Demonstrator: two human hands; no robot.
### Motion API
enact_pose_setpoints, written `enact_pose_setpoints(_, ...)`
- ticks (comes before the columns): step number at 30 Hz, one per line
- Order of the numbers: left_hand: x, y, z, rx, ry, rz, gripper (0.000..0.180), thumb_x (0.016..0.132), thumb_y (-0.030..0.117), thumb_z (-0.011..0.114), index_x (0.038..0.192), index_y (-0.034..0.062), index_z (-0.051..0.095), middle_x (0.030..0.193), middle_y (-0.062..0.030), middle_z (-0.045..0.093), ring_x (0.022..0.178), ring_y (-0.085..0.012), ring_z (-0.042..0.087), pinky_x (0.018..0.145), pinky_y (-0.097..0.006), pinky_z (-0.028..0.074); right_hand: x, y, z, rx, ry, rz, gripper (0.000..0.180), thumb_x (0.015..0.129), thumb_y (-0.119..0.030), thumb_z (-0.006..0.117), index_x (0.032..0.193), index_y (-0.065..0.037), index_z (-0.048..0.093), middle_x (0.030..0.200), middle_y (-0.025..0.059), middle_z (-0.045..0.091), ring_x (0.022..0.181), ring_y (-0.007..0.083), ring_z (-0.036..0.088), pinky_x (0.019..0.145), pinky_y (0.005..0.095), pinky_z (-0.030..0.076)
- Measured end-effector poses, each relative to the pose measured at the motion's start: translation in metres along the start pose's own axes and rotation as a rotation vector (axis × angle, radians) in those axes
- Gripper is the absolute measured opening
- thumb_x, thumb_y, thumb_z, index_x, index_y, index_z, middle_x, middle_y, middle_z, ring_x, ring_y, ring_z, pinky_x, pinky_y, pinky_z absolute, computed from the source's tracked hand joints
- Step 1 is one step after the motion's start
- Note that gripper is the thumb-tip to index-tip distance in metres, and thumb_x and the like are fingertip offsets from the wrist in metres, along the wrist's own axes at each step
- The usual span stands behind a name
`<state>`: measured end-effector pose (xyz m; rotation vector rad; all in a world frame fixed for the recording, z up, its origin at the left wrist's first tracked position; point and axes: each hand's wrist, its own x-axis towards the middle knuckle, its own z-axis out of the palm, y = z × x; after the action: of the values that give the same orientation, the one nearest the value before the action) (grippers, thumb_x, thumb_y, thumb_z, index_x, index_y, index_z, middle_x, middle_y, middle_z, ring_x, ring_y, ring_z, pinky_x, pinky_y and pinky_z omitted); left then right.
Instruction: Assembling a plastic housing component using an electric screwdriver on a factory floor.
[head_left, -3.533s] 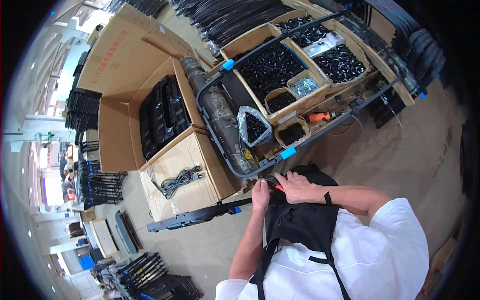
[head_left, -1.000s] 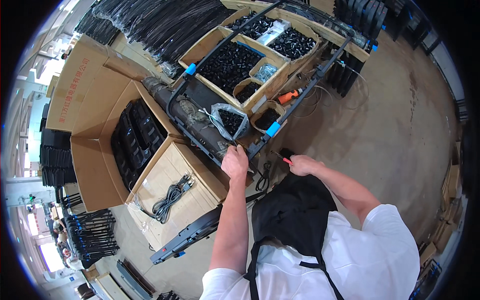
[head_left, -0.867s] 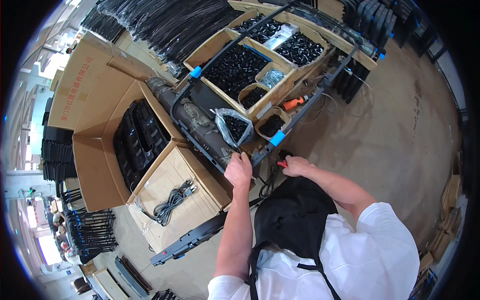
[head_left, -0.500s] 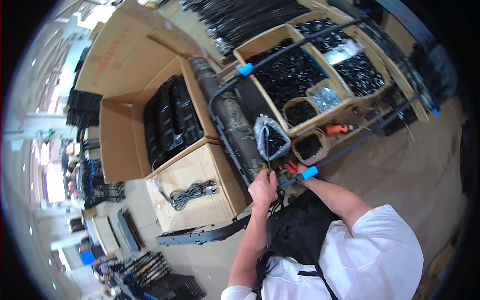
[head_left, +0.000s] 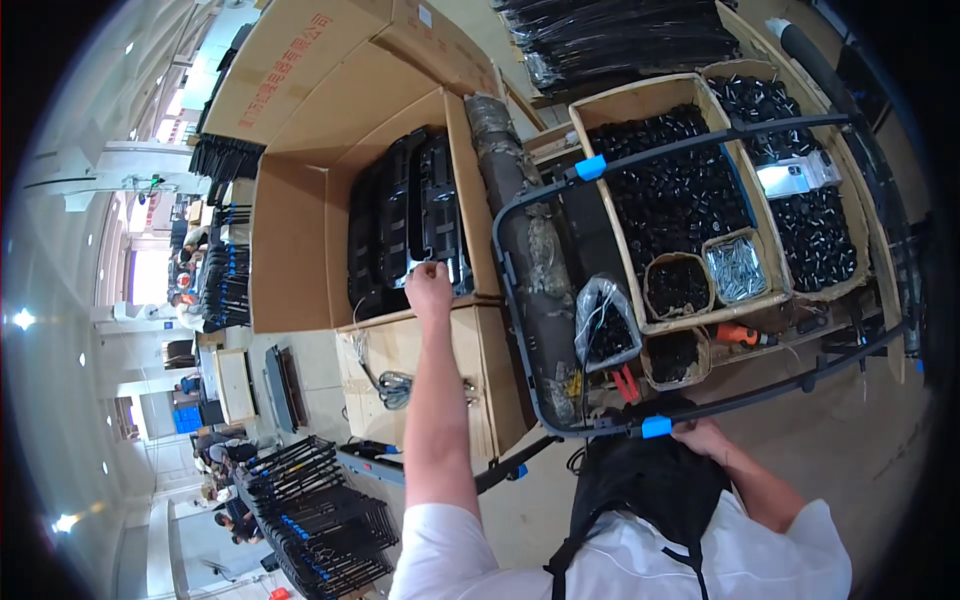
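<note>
My left hand point(head_left: 428, 292) reaches into the open cardboard box point(head_left: 292, 240), its fingers pinched on the near end of a long black plastic part point(head_left: 434, 195). Several similar dark parts lie beside that one. At the near rail of a black tubular frame point(head_left: 745, 405), my right hand point(head_left: 706, 438) is closed on the tube beside a blue wrap point(head_left: 656, 427); some of its fingers are hidden. Red-handled pliers point(head_left: 625, 384) lie just beyond the rail, near a clear plastic bag point(head_left: 607, 325) of small black pieces.
Wooden trays point(head_left: 655, 325) of small black parts stand inside the frame's outline. An orange-handled tool point(head_left: 738, 334) lies by a small tub point(head_left: 676, 358). A coiled grey cable point(head_left: 394, 388) rests on a carton point(head_left: 485, 350). Racked black parts point(head_left: 320, 515) and other people are at the left.
My left hand has left the pliers area and swung left into the cardboard box. My right hand has drawn back from the pliers to the frame's near rail. The view has shifted.
</note>
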<state>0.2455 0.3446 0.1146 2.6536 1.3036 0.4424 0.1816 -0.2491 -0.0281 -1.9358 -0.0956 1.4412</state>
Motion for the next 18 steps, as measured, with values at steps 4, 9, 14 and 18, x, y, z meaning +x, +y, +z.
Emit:
enact_pose_setpoints(4,0.036,0.071,0.057,0.444,-0.454,-0.089,0.062,0.092,0.057,0.066,0.125,0.0052,0.071,0.133,-0.0192,0.07,0.124,-0.0362,0.068,0.104,-0.047,0.053,-0.063,0.021,-0.052,-0.002,0.077,-0.057,0.038,0.091,-0.025,0.07,0.119,0.0,0.072,0.108,0.0179,0.076,0.101,0.0301,0.074,0.091,0.0398,0.057)
enact_pose_setpoints(9,0.06,0.051,0.098,0.593,-0.531,0.006,0.034,0.102,0.024,0.053,0.124,0.0086,0.074,0.126,-0.0158,0.075,0.117,-0.0329,0.073,0.095,-0.044,0.059,-0.123,-0.033,-0.096,-0.028,0.045,-0.042,0.042,0.094,-0.027,0.068,0.127,-0.001,0.071,0.106,0.0179,0.078,0.098,0.0276,0.075,0.088,0.0398,0.058)
enact_pose_setpoints(14,0.049,0.07,0.074,0.51,-0.366,0.089,0.025,0.096,0.023,0.062,0.105,0.0065,0.078,0.116,-0.0178,0.077,0.109,-0.0361,0.075,0.091,-0.046,0.061,-0.157,-0.105,-0.129,-0.281,0.073,-0.115,0.042,0.092,-0.028,0.067,0.125,-0.002,0.072,0.11,0.0168,0.077,0.105,0.0338,0.073,0.093,0.0427,0.057)
enact_pose_setpoints(18,0.046,0.061,-0.004,0.319,-0.246,0.143,0.023,0.087,0.018,0.066,0.101,0.0025,0.074,0.111,-0.0218,0.074,0.102,-0.0428,0.073,0.09,-0.049,0.06,-0.158,-0.155,-0.151,-0.491,0.016,-0.33,0.04,0.092,-0.03,0.067,0.121,-0.003,0.072,0.107,0.0158,0.076,0.104,0.0348,0.072,0.091,0.0447,0.057)
